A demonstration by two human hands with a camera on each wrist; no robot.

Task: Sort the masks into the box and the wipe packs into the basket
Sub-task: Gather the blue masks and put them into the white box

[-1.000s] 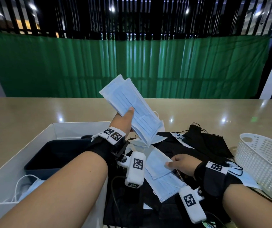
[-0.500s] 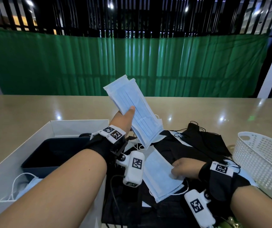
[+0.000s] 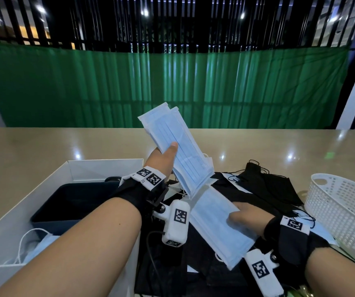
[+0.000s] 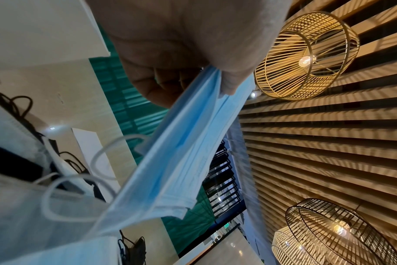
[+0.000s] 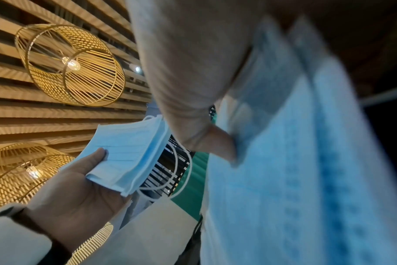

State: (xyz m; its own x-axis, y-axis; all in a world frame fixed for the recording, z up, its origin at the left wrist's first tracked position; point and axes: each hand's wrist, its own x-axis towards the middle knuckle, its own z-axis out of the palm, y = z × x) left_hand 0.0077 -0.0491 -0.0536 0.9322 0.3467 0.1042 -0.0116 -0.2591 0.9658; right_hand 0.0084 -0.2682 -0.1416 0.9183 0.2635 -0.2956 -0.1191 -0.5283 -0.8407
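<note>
Left hand point(image 3: 161, 160): raised above the table, thumb pressed on the front of a stack of blue masks point(image 3: 177, 153), fingers curled behind it; firmly gripped.
Stack of blue masks: held upright and tilted, upper end toward the green curtain point(image 3: 193, 86), lower end just above the pile; white ear loops dangling below, seen from the left wrist.
Right hand point(image 3: 248, 217): low over the pile, thumb on top of a second bunch of blue masks point(image 3: 217, 226), fingers hidden beneath; pinched, blurred in the right wrist view.
Second bunch of blue masks: lifted at an angle, far corner almost touching the lower end of the held stack.
Black masks point(image 3: 266, 187): heaped on the table point(image 3: 43, 146) between box and basket, loops tangled.
Box point(image 3: 99, 168): white, open, at the left; dark blue tray point(image 3: 73, 202) inside, a blue mask point(image 3: 41, 243) with white loops in its near corner.
Basket point(image 3: 344, 202): white, perforated, at the right edge, beside the black masks.
Wipe packs: none made out with certainty.
Wrist cameras point(image 3: 176, 224): white, with black-and-white square markers, strapped on black wrist bands.
</note>
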